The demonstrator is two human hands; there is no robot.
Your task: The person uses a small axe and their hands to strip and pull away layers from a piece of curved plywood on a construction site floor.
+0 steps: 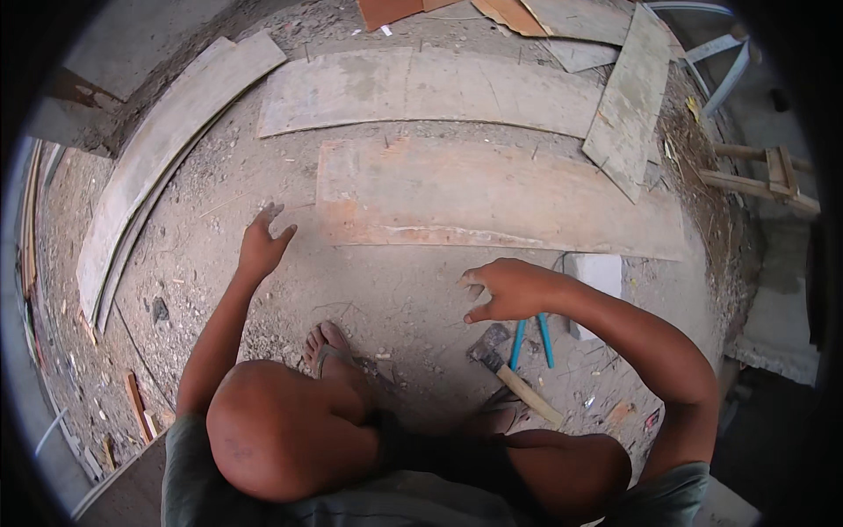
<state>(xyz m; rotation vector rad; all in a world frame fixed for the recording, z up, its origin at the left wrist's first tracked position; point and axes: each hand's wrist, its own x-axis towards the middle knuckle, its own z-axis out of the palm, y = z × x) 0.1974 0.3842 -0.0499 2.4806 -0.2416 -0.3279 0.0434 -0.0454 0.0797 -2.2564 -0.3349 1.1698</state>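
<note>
My left hand [266, 243] is raised over the dirt with fingers apart, just left of a weathered plywood board [500, 195], and holds nothing. Bent but spread, the fingers of my right hand [509, 290] are also free of any object; the hand hovers below the board's front edge. Under it, partly covered, are the teal handles of a hand tool [545, 341] whose head is hidden. Beside that lies a hammer [530, 395] with a dark head and pale wooden handle. A white block [599, 270] sits behind my right forearm.
A second long board [421, 85] with upright nails lies farther back. Stacked strips [167, 145] curve along the left. A grey plank [630, 101] rests at an angle at the back right, near a wooden frame [777, 176]. Rubble litters the ground around my sandalled foot [329, 344].
</note>
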